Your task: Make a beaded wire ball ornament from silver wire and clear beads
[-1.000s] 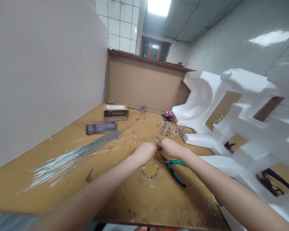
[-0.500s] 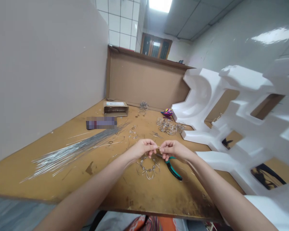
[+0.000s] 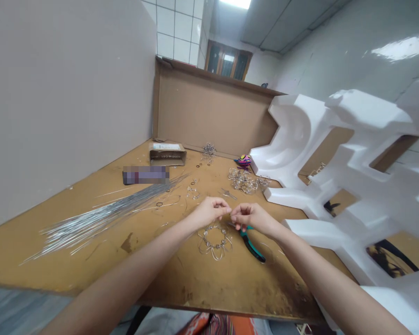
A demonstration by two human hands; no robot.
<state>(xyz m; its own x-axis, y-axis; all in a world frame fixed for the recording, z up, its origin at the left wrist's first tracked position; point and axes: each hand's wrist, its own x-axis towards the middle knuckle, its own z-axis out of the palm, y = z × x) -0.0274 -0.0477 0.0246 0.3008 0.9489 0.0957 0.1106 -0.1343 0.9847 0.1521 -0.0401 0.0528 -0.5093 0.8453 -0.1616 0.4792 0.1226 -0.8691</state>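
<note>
My left hand (image 3: 213,210) and my right hand (image 3: 250,217) meet fingertip to fingertip above the table, both closed in a pinch. Whatever lies between them is too small to make out. Just below, a ring of bent wire loops with round beads (image 3: 215,242) lies flat on the tabletop. Pliers with green and black handles (image 3: 253,246) rest under and beside my right hand, their jaws partly hidden by its fingers. Beyond the hands lies a small pair of scissors (image 3: 227,194).
A bundle of straight metal wires (image 3: 108,211) spreads across the left of the table (image 3: 160,279). Behind it are a blurred dark case (image 3: 145,175) and a small cardboard box (image 3: 168,155). Heaped wire shapes (image 3: 246,181) lie at the back right, near white foam packing (image 3: 293,125).
My left hand has shifted slightly right, bringing its fingertips closer to my right hand's. The view has tilted a little. The wire ring and pliers stay put.
</note>
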